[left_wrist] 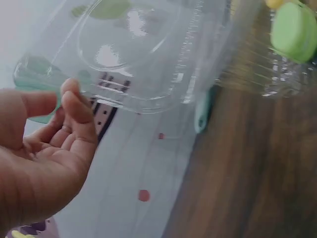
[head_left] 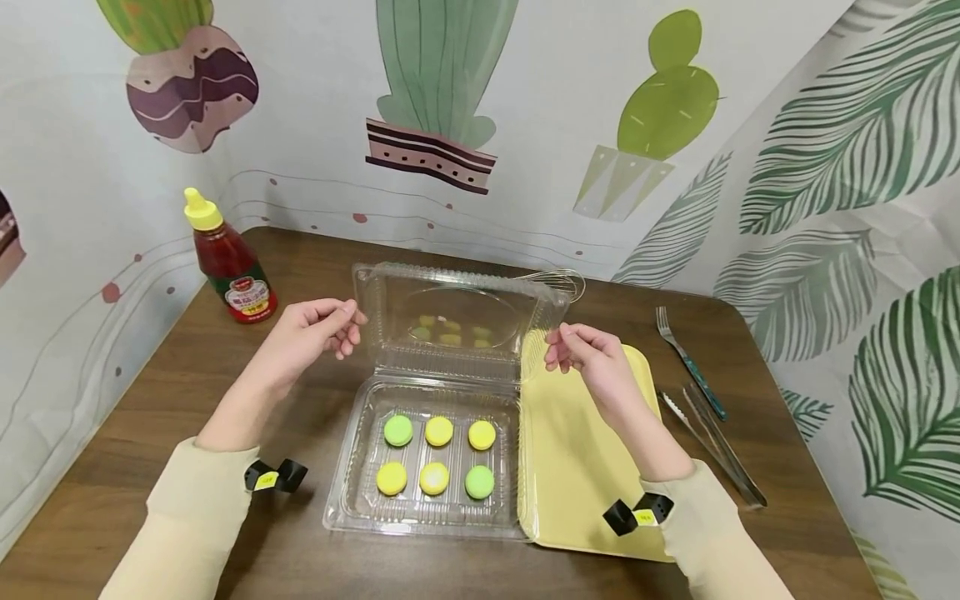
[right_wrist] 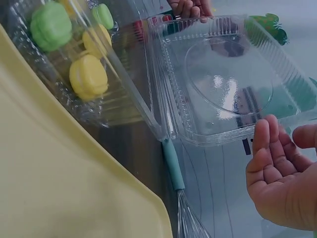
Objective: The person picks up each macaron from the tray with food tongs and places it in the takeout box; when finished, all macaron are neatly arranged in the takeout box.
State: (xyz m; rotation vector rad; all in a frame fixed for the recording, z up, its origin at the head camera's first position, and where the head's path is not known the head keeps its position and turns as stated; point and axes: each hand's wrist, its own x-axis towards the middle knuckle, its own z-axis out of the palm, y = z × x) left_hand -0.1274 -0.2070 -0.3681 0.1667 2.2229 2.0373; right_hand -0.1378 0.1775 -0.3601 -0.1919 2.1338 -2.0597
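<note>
A clear plastic clamshell box [head_left: 347,467] lies on the table with several green macarons [head_left: 480,482] and yellow macarons [head_left: 438,431] in two rows. Its hinged lid [head_left: 450,367] stands raised at the back, tilted away. My left hand [head_left: 322,327] is at the lid's left edge, fingertips right by the rim and the thumb apart from the fingers in the left wrist view. At the opposite edge, my right hand [head_left: 592,358] has its loosely bent fingers [right_wrist: 265,136] close against the rim, with a gap between them and the thumb.
A yellow tray [head_left: 592,467] lies right of the box, partly under its edge. Farther right are a fork [head_left: 690,362] and metal tongs [head_left: 716,446]. Behind the lid lies a whisk [head_left: 566,282]. A red sauce bottle [head_left: 234,267] stands at the back left, before a patterned wall cloth [head_left: 540,167].
</note>
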